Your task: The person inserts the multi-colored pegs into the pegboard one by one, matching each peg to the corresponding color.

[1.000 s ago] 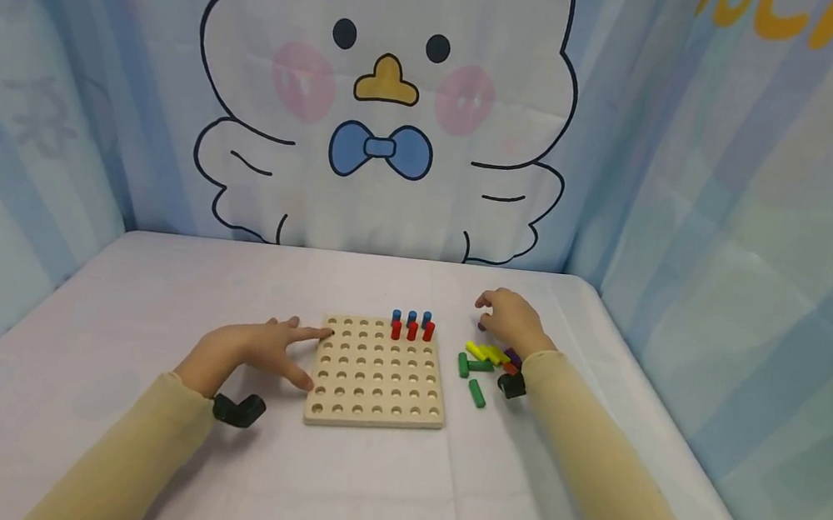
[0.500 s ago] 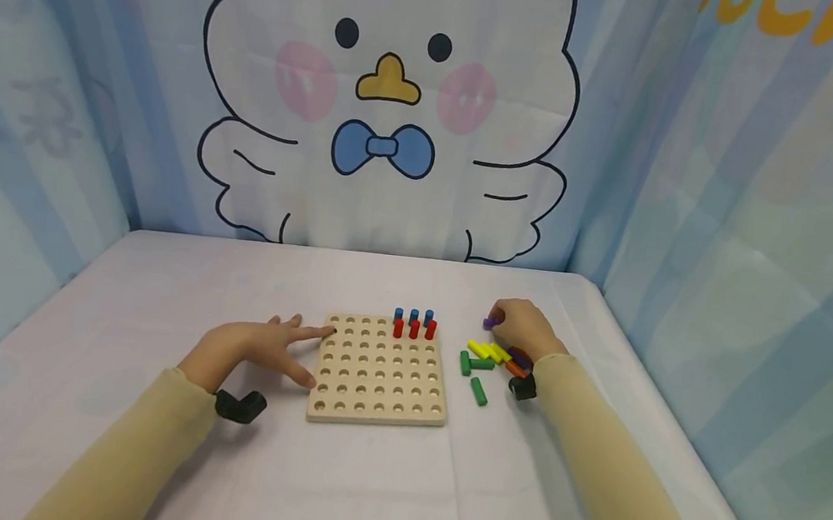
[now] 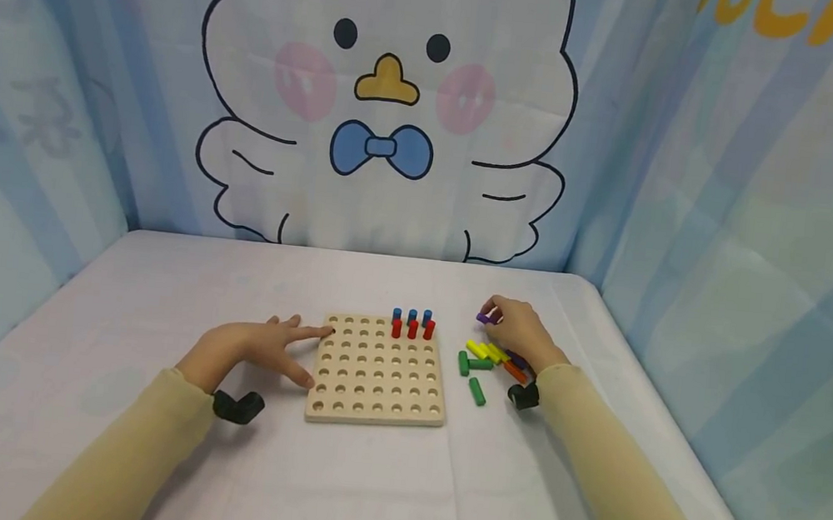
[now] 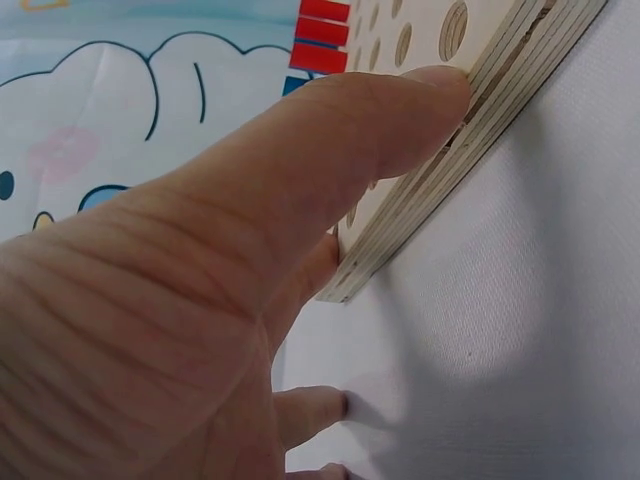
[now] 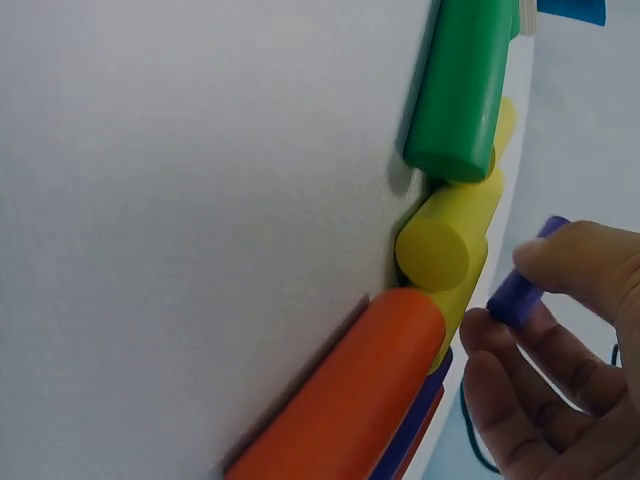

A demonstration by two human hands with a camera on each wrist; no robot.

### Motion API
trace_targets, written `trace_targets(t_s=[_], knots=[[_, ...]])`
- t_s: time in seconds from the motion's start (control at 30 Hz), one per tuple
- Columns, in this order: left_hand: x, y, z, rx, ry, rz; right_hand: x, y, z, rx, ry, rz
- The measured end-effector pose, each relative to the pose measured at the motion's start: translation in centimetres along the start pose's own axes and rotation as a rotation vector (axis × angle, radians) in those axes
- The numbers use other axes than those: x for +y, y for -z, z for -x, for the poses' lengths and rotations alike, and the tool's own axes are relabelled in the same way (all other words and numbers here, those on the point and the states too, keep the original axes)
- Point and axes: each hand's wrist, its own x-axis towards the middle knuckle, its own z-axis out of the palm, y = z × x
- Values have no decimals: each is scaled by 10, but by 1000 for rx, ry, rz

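A wooden pegboard (image 3: 379, 374) with rows of round holes lies mid-table. Several blue pegs (image 3: 412, 316) and red pegs (image 3: 413, 329) stand upright at its back right. My left hand (image 3: 257, 347) rests on the board's left side, fingers spread; in the left wrist view the thumb (image 4: 400, 110) lies on the board's edge. Beyond the loose pegs, my right hand (image 3: 519, 328) pinches a purple peg (image 5: 525, 285) between thumb and fingers. In the right wrist view this peg is tilted, above the yellow pegs (image 5: 440, 240).
Right of the board lie green pegs (image 3: 477, 391), yellow pegs, an orange peg (image 3: 514, 372) and another purple peg (image 3: 516, 359) partly behind the right hand. A white cloth (image 3: 229, 485) covers the table, and a printed curtain (image 3: 376, 206) hangs behind it.
My right hand has taken hold of the purple peg behind the loose pegs and shifted slightly left with it. The left hand stays in place on the board.
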Motion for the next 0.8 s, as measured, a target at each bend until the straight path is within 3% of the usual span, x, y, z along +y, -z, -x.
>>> trace_targets(t_s=[0.3,0.8], knots=[[1,-1,-2,8,-4,-18,-15,-5,11,58,123,14],[0,-1,-1,8,-6,-7,-44,-24,26,56,214,-58]])
